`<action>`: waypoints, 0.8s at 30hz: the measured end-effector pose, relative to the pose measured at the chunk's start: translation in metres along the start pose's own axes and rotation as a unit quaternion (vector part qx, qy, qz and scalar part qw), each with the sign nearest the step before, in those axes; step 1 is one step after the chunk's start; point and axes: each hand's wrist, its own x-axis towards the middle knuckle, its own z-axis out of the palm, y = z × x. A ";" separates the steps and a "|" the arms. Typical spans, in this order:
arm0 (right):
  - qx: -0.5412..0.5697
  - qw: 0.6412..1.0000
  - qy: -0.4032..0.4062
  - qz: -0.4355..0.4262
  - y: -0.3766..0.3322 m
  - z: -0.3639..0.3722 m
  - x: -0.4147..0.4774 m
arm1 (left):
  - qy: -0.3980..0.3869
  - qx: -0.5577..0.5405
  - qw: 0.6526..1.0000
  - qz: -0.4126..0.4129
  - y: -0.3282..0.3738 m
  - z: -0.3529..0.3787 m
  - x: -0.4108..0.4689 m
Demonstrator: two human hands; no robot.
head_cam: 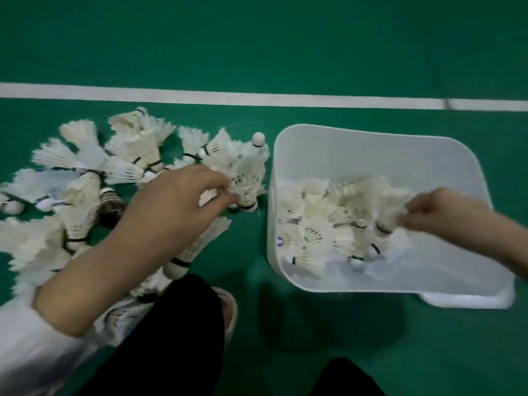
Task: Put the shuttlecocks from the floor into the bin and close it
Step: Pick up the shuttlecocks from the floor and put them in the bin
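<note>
Since the feather shuttlecocks [85, 178] heaped at centre left look light and crushable, judge the cork end the safer hold, as your left hand [183, 195] pinches a shuttlecock [245, 181] at the heap's right edge and your right hand [437, 212] pinches another over the open white bin [371, 132] at right.

Left grip [177, 198] pinching, right grip [440, 212] pinching, both outstretched
</note>
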 end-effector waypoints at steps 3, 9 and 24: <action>-0.024 0.998 -0.061 -0.002 0.015 0.028 0.005 | -0.015 0.007 1.000 0.016 0.009 0.012 -0.001; 0.017 0.974 -0.186 -0.130 -0.013 0.056 0.010 | 0.009 0.018 1.000 0.018 0.022 0.019 -0.001; -0.034 0.962 -0.229 -0.143 -0.029 0.054 0.029 | 0.036 0.013 0.999 0.015 0.024 0.013 -0.004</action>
